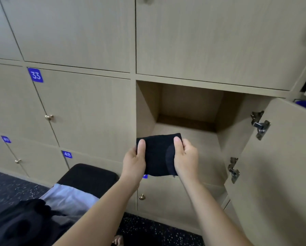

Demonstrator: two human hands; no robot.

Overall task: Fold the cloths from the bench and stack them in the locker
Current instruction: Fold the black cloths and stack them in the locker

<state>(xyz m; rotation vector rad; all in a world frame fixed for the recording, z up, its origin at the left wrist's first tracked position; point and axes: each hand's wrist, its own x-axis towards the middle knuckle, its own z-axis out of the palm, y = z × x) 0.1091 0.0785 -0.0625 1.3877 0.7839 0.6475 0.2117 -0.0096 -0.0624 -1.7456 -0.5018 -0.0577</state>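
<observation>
The wall of lockers (77, 41) fills the view beyond both hands. One locker (193, 103) stands open straight ahead of them, its floor running back from just past the fingertips. Its door (281, 166) is swung out to the right of the right hand, close beside that forearm. The bench (88, 176) lies below and left of the left hand, and a pale cloth (68, 196) and a dark heap (19, 222) wait on it, further left and nearer the body.

The folded black cloth (157, 155) is held between the hands at the locker's mouth, over its front lip and not yet set down. The left hand (133, 162) grips its left edge, thumb on top. The right hand (185, 157) pinches the right edge the same way. The hands are apart by the cloth's width, both clamped on it.

Judged risks from here:
- The cloth looks soft and thick, so the fold may spring open once the thumbs lift.
- Set down this near the lip, it could slide out and leave little room for a stack behind it.
- The right elbow could knock the door, which hangs on two hinges (260, 125) and may swing.
- A knob (142, 197) below the left wrist could snag a drooping corner.
</observation>
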